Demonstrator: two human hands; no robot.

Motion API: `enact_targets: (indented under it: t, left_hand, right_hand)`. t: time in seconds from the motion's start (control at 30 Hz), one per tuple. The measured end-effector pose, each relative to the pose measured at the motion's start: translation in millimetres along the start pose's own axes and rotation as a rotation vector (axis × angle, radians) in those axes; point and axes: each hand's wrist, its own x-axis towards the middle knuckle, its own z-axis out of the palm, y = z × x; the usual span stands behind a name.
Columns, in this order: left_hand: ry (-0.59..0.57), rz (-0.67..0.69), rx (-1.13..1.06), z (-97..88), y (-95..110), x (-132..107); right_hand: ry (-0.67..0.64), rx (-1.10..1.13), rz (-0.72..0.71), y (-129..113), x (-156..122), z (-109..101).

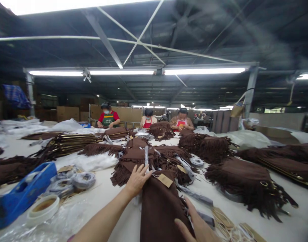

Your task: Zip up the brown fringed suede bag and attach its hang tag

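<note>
In front of me lies a dark brown fringed bag (161, 205), flat on the white table, with a tan paper tag (165, 180) at its far end. My left hand (137, 179) rests with spread fingers at that far end, near a plastic-wrapped strap (146, 155). Along the bag's right edge is my right hand (198, 223), its thumb over the fabric and its fingers stretched forward, partly cut off by the frame. Beyond my left hand, more brown fringed bags (140, 156) lie heaped with wrapped straps and tags among them.
On the left stand a blue tape dispenser (23, 195), a tape roll (43, 205) and plastic-wrapped coils (83, 180). Fringed bags (242, 178) are stacked on the right. Tags with strings (223, 218) lie at the lower right. Several people work across the table.
</note>
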Motion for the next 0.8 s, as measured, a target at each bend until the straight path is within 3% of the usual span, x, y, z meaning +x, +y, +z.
enact_targets:
  t: [0.1,0.23,0.4,0.47,0.53,0.6,0.7,0.8]
  left_hand:
    - [-0.038,0.080,-0.004,0.3,-0.4,11.4]
    - [-0.091,0.104,-0.027,-8.5,-5.2,13.5]
    - [-0.139,0.090,-0.139,-24.6,-13.4,-33.1]
    - [-0.223,0.092,-0.353,-31.4,-14.1,-61.8]
    - [-0.351,0.080,-0.720,-35.2,-10.9,-87.5]
    - [-0.379,-0.040,-0.993,-33.0,-3.6,-105.1]
    - [-0.245,-0.283,-0.980,-17.8,11.1,-114.3]
    - [-0.147,-0.354,-0.927,1.2,23.4,-112.0]
  right_hand:
    - [-0.095,-0.083,0.008,-20.2,23.4,4.1]
    - [-0.211,-0.133,-0.219,-28.5,42.8,-23.0]
    - [-0.112,-0.341,-0.398,-50.5,73.8,-73.4]
    - [-0.047,-0.431,-0.470,-65.1,90.2,-79.9]
    - [0.021,-0.496,-0.507,-81.0,105.2,-75.2]
    - [0.100,-0.530,-0.480,-96.6,113.5,-62.1]
    - [0.143,-0.535,-0.389,-113.4,103.3,-37.7]
    - [0.082,-0.549,-0.323,-111.1,64.2,-16.7]
